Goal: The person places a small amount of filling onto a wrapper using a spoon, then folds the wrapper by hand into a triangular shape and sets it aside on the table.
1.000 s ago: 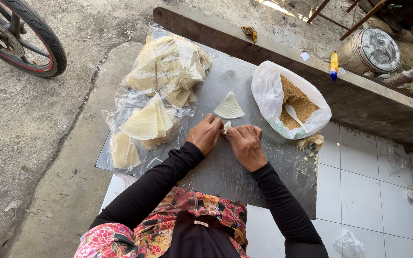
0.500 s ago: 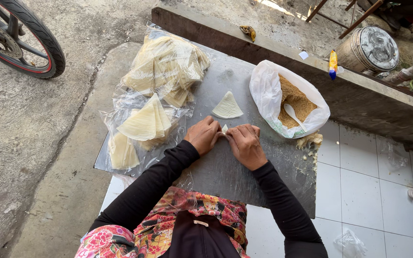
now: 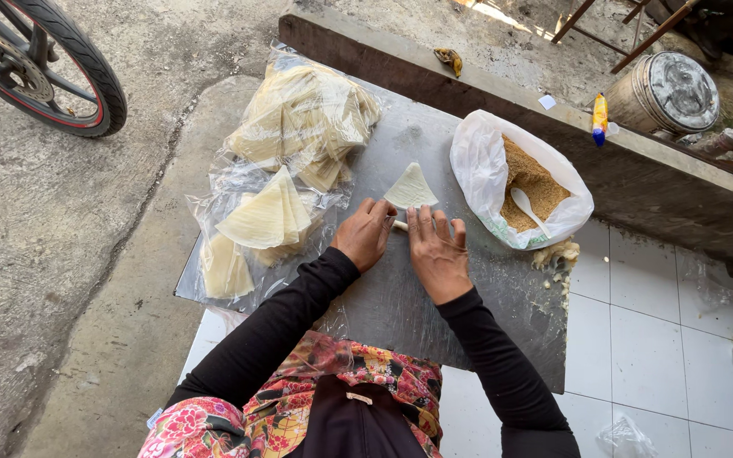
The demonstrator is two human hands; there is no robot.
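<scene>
Fingers [image 3: 434, 227] hide small roll [image 3: 400, 226]; grip unclear; triangular wrapper [image 3: 411, 188] beside.

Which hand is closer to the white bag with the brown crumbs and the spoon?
Right. The right hand lies just left of the white bag; the left hand is farther, beyond the right one.

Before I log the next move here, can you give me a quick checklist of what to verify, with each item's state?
1. Both hands on the small roll: ok. Left hand and right hand press a pale roll on the grey board.
2. Roll sealed: cannot tell, the fingers hide most of it.
3. Next wrapper ready: ok. One triangular wrapper lies flat just beyond the hands.
4. Filling in reach: ok. The open white bag of brown crumbs sits beside the right hand, white spoon inside.
5. Wrapper stock: ok. Stacks lie in clear plastic to the left.
</scene>
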